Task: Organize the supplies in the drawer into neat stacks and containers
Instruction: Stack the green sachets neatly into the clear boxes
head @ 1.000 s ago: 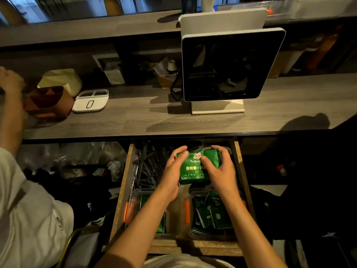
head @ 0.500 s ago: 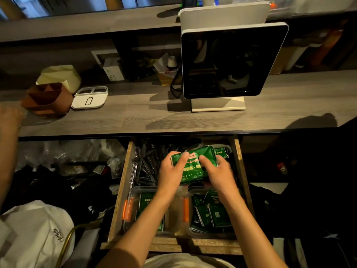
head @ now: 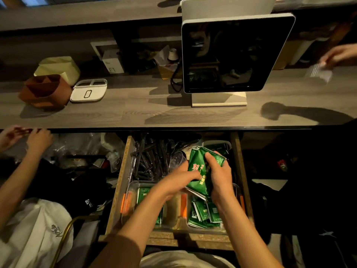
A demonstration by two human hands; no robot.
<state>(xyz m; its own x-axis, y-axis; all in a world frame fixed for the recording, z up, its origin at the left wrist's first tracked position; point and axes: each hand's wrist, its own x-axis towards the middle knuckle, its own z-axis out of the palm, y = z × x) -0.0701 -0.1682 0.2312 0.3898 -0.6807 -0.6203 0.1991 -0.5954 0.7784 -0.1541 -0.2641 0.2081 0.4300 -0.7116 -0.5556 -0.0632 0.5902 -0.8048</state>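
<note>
An open wooden drawer sits under the counter. Above it, both my hands hold a bundle of green packets, now turned nearly upright. My right hand grips its right side with fingers curled over the top. My left hand grips its lower left edge. Below, a clear container on the right holds several loose green packets. A second clear container on the left holds a few green packets. Dark plastic cutlery fills the drawer's back left.
On the counter stand a screen on a stand, a brown divided holder and a white tray. Another person's hands work at the left. A further hand with a slip of paper reaches in at the far right.
The bundle of green packets has turned from lying flat to nearly upright between my hands, and moved slightly right. The neighbour's hands dropped below the counter edge; a hand appeared at far right.
</note>
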